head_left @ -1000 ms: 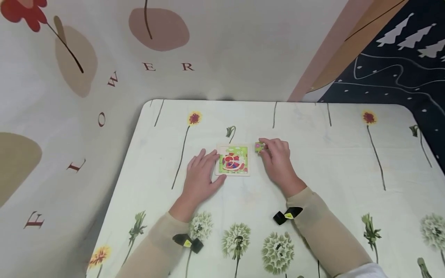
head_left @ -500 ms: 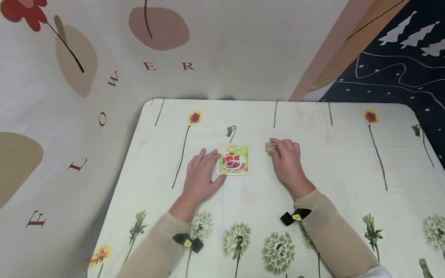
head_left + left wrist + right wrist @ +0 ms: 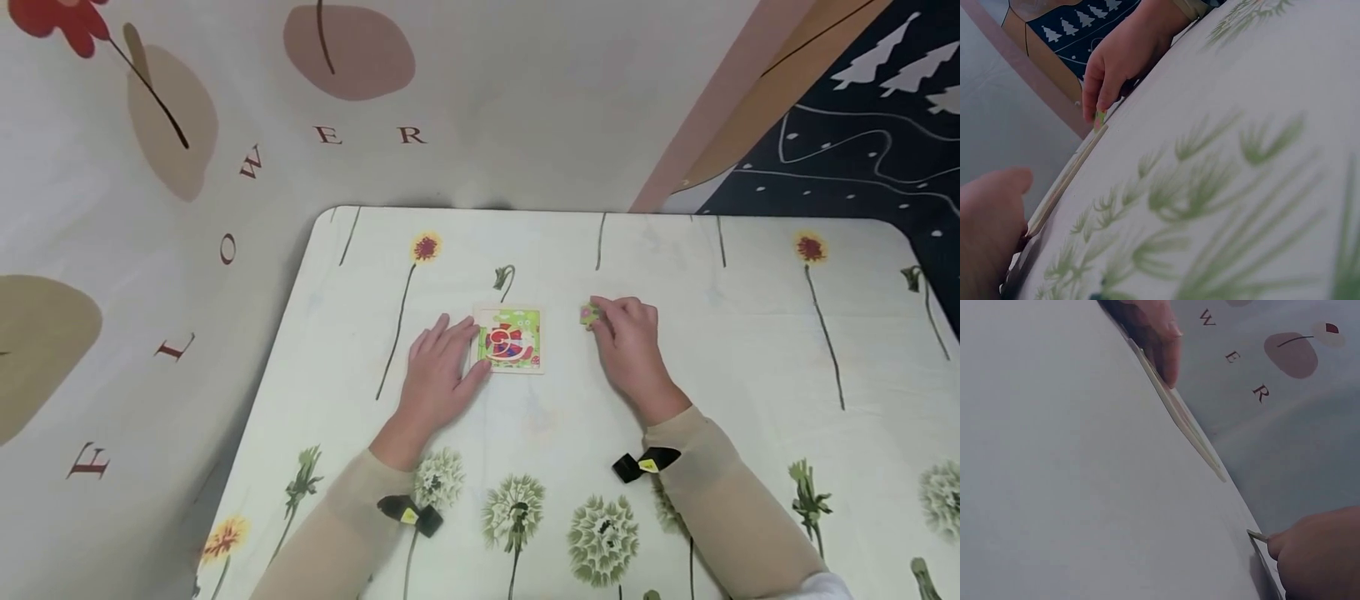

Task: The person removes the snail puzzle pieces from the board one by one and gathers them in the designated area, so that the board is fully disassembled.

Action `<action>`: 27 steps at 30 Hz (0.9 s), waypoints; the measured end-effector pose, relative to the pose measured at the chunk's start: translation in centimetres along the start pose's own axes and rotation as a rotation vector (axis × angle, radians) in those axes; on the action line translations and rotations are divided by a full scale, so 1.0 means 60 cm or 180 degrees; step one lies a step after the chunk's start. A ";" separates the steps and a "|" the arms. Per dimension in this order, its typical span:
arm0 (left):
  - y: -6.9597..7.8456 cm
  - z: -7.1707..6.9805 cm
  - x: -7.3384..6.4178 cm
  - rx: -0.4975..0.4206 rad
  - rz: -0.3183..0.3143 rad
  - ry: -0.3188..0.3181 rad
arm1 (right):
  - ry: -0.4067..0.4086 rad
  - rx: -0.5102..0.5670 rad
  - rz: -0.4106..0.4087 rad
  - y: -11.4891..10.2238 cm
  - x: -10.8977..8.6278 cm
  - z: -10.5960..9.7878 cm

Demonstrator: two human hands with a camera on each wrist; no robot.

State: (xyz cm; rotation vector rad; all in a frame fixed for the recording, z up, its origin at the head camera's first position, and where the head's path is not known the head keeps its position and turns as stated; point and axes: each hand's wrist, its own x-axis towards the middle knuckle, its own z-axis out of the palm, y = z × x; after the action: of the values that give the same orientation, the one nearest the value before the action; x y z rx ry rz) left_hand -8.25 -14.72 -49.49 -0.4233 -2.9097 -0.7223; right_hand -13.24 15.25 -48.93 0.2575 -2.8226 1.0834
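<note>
A small square jigsaw puzzle [image 3: 513, 340] in a pale wooden tray lies on the table, showing a red and purple snail-like picture on green. My left hand [image 3: 437, 379] rests at its left edge, fingers spread and fairly straight, with fingertips and thumb touching the frame. To the right of the tray, my right hand [image 3: 632, 354] pinches a small green puzzle piece [image 3: 588, 314] with a pink flower on it, between thumb and forefinger. In the right wrist view the piece [image 3: 1256, 535] appears edge-on, close to the tabletop and apart from the tray [image 3: 1179, 419].
A white cloth with printed flowers covers the table [image 3: 720, 333]. Behind it hangs a pale printed curtain [image 3: 510, 108], and a dark cloth with white trees [image 3: 862, 150] is at the right. Each wrist wears a small black camera [image 3: 429, 521].
My right hand has moved a little to the right, carrying the puzzle piece away from the tray. The left hand stays at the tray, and the head view shifts slightly.
</note>
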 end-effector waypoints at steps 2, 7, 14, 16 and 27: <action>0.000 0.002 0.002 -0.0029 -0.0013 -0.0013 | 0.0000 -0.0026 0.0005 0.002 -0.001 -0.003; 0.000 0.003 0.005 -0.0067 -0.0059 -0.0083 | 0.0022 -0.0102 -0.0067 0.007 -0.004 -0.005; 0.003 0.001 0.004 -0.0054 -0.0092 -0.0162 | 0.0076 -0.0310 -0.0262 0.011 -0.005 -0.003; 0.003 0.000 0.004 -0.0044 -0.0088 -0.0147 | 0.0078 -0.0338 -0.0296 0.010 -0.004 -0.003; 0.001 -0.002 0.003 -0.0021 -0.0078 -0.0124 | 0.0221 -0.0325 -0.0473 0.006 -0.004 -0.002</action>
State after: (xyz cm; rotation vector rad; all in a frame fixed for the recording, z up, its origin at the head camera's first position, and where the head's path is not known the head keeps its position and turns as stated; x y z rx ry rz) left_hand -8.40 -14.67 -49.35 -0.4075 -2.9548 -0.7355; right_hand -13.08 15.63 -49.14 0.4046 -2.7368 0.8973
